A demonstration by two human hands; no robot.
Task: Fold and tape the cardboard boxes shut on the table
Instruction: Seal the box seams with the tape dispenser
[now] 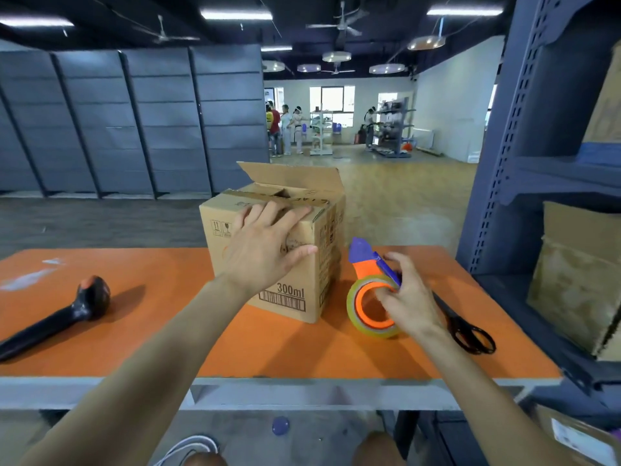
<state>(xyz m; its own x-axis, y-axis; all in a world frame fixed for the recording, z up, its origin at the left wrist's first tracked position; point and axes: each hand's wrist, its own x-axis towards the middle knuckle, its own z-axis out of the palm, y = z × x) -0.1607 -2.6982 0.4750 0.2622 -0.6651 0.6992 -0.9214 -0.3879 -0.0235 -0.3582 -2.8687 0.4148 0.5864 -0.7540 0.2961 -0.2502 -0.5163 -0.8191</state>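
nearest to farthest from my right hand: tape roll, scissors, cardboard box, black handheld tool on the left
1. Clear tape roll on an orange-and-purple dispenser: gripped by the right hand.
2. Black-handled scissors: just right of the hand.
3. Brown cardboard box: to its left, table centre.
4. Black handheld tool: far left.

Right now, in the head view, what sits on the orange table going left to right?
black handheld tool → cardboard box → tape dispenser → scissors
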